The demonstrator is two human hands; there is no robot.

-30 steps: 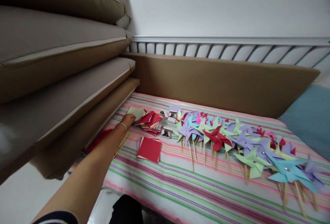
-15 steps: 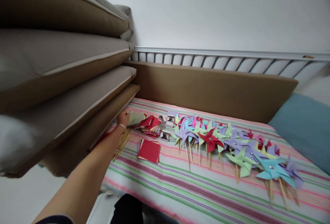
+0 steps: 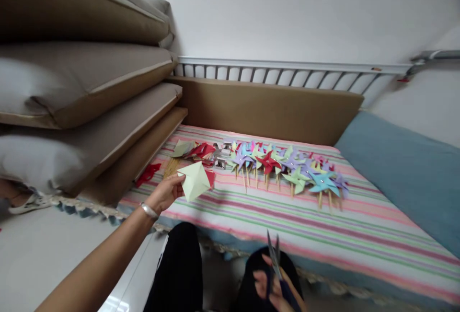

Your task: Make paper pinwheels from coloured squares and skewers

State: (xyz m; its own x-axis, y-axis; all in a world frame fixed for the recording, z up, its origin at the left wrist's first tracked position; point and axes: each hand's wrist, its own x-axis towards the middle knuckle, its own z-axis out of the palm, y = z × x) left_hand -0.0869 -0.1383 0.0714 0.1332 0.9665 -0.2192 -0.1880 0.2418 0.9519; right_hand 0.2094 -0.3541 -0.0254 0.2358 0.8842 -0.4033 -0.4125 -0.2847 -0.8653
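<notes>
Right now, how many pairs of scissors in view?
1. The scissors are in the right hand, blades parted, tips pointing toward the striped cloth. Others could be hidden under the pinwheels or paper piles.

Left forearm (image 3: 108, 259): slants from near left toward far right | left hand (image 3: 168, 193): thumb uppermost, pinch closed | right hand (image 3: 268, 287): near, right of left hand, fingers curled, partly blurred
</notes>
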